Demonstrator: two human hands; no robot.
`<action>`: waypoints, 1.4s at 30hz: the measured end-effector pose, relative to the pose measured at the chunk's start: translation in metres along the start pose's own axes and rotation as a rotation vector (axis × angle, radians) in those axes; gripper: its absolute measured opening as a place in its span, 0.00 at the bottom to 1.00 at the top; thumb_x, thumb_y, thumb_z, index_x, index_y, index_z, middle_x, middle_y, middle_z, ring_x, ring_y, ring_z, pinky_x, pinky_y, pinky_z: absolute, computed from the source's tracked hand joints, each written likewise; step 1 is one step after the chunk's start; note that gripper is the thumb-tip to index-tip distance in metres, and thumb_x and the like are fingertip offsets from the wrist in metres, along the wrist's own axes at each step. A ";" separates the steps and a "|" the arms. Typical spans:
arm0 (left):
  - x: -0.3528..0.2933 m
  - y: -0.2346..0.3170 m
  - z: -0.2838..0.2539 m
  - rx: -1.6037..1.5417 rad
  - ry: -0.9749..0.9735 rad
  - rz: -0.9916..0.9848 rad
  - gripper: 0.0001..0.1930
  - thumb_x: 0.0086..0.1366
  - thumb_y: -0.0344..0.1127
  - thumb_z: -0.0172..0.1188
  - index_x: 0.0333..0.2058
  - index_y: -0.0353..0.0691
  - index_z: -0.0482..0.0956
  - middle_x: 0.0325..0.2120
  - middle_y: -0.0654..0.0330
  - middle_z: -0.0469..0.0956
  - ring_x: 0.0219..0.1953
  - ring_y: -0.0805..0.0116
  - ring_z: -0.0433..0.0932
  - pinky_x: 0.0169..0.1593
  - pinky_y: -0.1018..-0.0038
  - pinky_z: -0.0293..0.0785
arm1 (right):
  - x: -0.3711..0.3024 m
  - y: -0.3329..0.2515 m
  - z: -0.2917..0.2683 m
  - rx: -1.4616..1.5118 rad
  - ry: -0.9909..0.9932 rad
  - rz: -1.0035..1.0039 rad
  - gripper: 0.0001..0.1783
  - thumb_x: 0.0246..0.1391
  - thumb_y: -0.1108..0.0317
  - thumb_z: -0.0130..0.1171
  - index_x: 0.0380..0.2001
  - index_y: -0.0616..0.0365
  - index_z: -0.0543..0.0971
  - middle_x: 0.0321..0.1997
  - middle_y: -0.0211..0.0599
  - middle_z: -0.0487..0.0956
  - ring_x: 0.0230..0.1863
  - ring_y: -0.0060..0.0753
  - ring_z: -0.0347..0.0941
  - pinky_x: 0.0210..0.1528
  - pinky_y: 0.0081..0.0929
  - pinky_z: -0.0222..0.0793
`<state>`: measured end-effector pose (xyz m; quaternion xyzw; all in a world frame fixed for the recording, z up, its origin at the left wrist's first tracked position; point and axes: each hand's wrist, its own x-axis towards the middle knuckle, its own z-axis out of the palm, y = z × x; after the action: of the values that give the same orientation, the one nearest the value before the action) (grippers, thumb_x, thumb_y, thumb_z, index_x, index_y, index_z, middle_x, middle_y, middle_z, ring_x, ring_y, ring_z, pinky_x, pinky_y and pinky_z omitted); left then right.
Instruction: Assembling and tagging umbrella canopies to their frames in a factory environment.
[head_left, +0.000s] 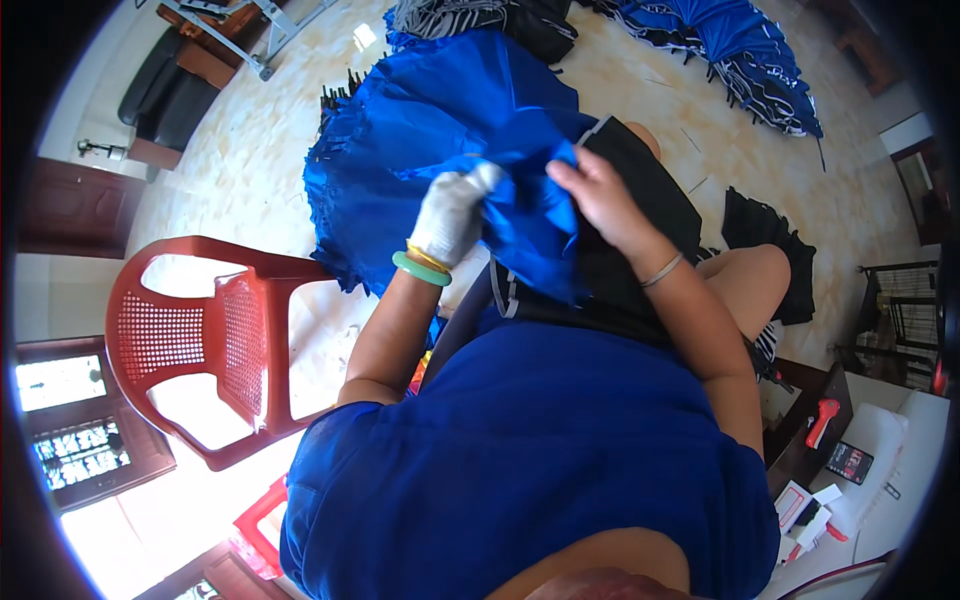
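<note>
The dark package [850, 462] at the right bears print too small for reading. The gloved left hand [450, 213] and the bare right hand [605, 200], thumb pointing inward, both grasp the blue fabric [535, 230] over the black cloth [655, 187] on the lap.

The marbled cream floor [640, 100] gleams, red plastic chair [243, 335] standing at left, dark-framed window [82, 450] glowing beyond it, black padded seat [172, 108] farther up, and over right, dimly, perhaps a wire rack [900, 312].
</note>
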<state>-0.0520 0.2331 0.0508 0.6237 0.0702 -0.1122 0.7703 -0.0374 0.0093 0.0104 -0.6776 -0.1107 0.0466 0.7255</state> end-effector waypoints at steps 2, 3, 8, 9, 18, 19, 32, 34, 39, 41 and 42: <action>0.013 0.013 -0.027 -0.163 0.243 0.023 0.09 0.64 0.39 0.56 0.40 0.43 0.77 0.35 0.62 0.77 0.32 0.73 0.75 0.37 0.75 0.73 | 0.017 -0.018 -0.038 -0.055 0.131 0.029 0.10 0.60 0.59 0.55 0.38 0.53 0.76 0.29 0.21 0.73 0.28 0.12 0.65 0.28 0.15 0.62; 0.020 0.021 -0.046 -0.245 0.364 0.034 0.09 0.65 0.39 0.55 0.40 0.44 0.76 0.37 0.61 0.78 0.33 0.72 0.75 0.38 0.73 0.74 | 0.022 -0.045 -0.067 -0.112 0.233 0.134 0.10 0.60 0.59 0.55 0.38 0.53 0.75 0.30 0.21 0.73 0.28 0.13 0.65 0.28 0.15 0.62; 0.086 0.060 -0.191 -0.809 0.527 0.548 0.16 0.68 0.48 0.50 0.35 0.41 0.76 0.27 0.60 0.78 0.24 0.70 0.75 0.26 0.72 0.71 | 0.071 -0.085 -0.292 0.112 0.747 0.031 0.11 0.58 0.63 0.58 0.41 0.56 0.74 0.33 0.33 0.76 0.30 0.22 0.72 0.30 0.18 0.68; 0.069 0.090 -0.149 -0.741 0.558 0.610 0.17 0.69 0.48 0.48 0.36 0.40 0.76 0.27 0.59 0.79 0.21 0.71 0.74 0.23 0.75 0.67 | 0.065 -0.095 -0.310 0.106 0.775 0.012 0.11 0.58 0.63 0.58 0.41 0.56 0.74 0.33 0.33 0.76 0.30 0.22 0.72 0.30 0.18 0.68; 0.003 0.170 0.050 0.363 0.167 0.747 0.15 0.67 0.43 0.54 0.37 0.35 0.78 0.22 0.58 0.79 0.14 0.78 0.68 0.19 0.81 0.62 | 0.063 -0.239 -0.019 -1.088 0.039 -1.022 0.37 0.46 0.60 0.66 0.59 0.57 0.65 0.59 0.44 0.70 0.60 0.40 0.65 0.64 0.38 0.54; 0.004 0.174 0.060 0.312 0.076 0.871 0.15 0.66 0.42 0.56 0.38 0.34 0.77 0.24 0.58 0.79 0.17 0.79 0.70 0.22 0.82 0.65 | 0.061 -0.234 -0.010 -1.196 -0.005 -1.032 0.32 0.46 0.63 0.65 0.56 0.58 0.69 0.57 0.47 0.71 0.58 0.44 0.66 0.63 0.40 0.56; -0.022 0.230 0.183 1.504 -0.504 1.590 0.47 0.45 0.53 0.70 0.60 0.41 0.60 0.41 0.45 0.75 0.49 0.46 0.73 0.53 0.60 0.68 | -0.019 -0.278 -0.097 -1.581 0.073 -0.912 0.12 0.39 0.76 0.59 0.32 0.61 0.78 0.35 0.47 0.78 0.41 0.49 0.73 0.56 0.41 0.63; 0.009 0.227 0.192 1.721 -0.685 1.037 0.43 0.45 0.46 0.70 0.60 0.44 0.62 0.37 0.46 0.78 0.44 0.47 0.77 0.48 0.61 0.72 | -0.032 -0.280 -0.114 -1.694 0.024 -0.839 0.11 0.36 0.76 0.58 0.30 0.61 0.77 0.34 0.47 0.78 0.39 0.49 0.74 0.55 0.40 0.64; 0.028 0.233 0.222 2.038 -0.773 0.873 0.31 0.49 0.43 0.67 0.52 0.41 0.72 0.35 0.48 0.80 0.40 0.48 0.79 0.42 0.61 0.75 | -0.063 -0.289 -0.160 -1.917 0.280 -0.381 0.08 0.40 0.75 0.59 0.28 0.61 0.76 0.30 0.44 0.78 0.34 0.47 0.73 0.54 0.41 0.64; 0.036 0.240 0.233 2.137 -0.625 0.989 0.26 0.49 0.43 0.66 0.48 0.40 0.76 0.36 0.50 0.80 0.39 0.48 0.79 0.43 0.61 0.75 | -0.067 -0.302 -0.158 -1.984 0.514 -0.148 0.15 0.41 0.73 0.62 0.36 0.60 0.76 0.35 0.43 0.78 0.39 0.46 0.73 0.56 0.42 0.61; 0.040 0.242 0.239 2.182 -0.547 1.044 0.24 0.50 0.43 0.66 0.45 0.40 0.78 0.36 0.50 0.80 0.38 0.48 0.79 0.43 0.61 0.75 | -0.067 -0.304 -0.156 -2.006 0.628 -0.027 0.18 0.42 0.71 0.63 0.40 0.59 0.76 0.38 0.43 0.78 0.41 0.46 0.73 0.57 0.43 0.60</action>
<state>0.0421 0.0438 0.3205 0.8481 -0.4796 0.0819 -0.2097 -0.0925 -0.1805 0.2974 -0.9482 0.0870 -0.2524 -0.1719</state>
